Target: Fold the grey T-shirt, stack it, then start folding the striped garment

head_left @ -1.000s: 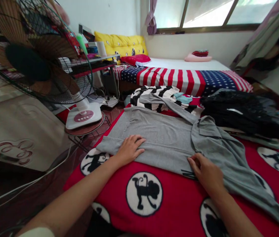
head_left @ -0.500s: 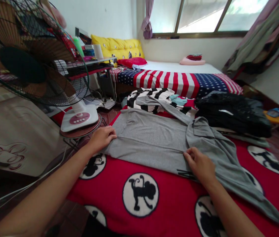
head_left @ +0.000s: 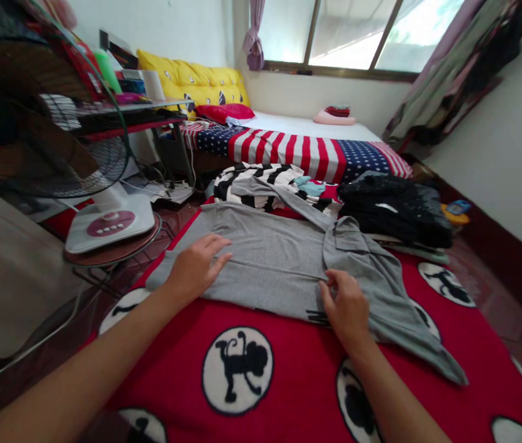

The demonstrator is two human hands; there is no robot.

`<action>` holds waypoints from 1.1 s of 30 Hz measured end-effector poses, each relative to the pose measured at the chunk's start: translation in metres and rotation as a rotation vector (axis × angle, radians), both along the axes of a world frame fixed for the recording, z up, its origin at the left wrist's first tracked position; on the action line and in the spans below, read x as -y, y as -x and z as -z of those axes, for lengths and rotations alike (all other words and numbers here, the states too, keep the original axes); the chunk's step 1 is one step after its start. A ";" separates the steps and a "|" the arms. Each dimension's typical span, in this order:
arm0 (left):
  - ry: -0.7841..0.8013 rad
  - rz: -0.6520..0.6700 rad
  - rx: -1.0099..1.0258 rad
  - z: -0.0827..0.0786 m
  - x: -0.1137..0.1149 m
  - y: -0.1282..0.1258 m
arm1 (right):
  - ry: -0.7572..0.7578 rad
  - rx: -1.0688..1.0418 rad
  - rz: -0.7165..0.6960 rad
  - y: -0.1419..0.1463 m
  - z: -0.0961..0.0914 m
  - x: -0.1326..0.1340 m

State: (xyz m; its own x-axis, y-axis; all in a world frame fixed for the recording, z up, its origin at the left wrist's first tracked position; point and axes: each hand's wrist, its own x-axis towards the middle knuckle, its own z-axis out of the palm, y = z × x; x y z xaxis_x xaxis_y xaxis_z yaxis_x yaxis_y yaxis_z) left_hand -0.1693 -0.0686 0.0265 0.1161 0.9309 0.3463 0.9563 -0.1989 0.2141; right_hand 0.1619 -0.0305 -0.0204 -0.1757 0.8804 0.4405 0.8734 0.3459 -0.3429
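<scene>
A grey long-sleeved shirt (head_left: 270, 240) lies spread on the red blanket (head_left: 298, 381), its near side folded over in a long strip. One sleeve trails toward the lower right, and the other stretches back over the striped clothes. My left hand (head_left: 199, 267) is over the left part of the strip, thumb and fingers apart, holding nothing. At the strip's right end, my right hand (head_left: 346, 307) rests by the fold edge, its thumb and forefinger slightly parted. Dark printed lines on the shirt show beside my right hand.
Black-and-white striped clothes (head_left: 261, 178) lie behind the shirt. A pile of dark clothes (head_left: 390, 206) sits at the back right. On a round stool at left stands a fan (head_left: 108, 221). A bed with a flag-patterned cover (head_left: 284, 151) is farther back.
My left hand has let go of the shirt's left end and moved inward along the strip. My right hand's pinch has loosened at the fold. The view has turned right.
</scene>
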 end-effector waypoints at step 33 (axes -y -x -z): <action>-0.051 0.320 0.607 0.062 -0.019 -0.106 | -0.066 -0.399 0.443 -0.078 -0.129 -0.147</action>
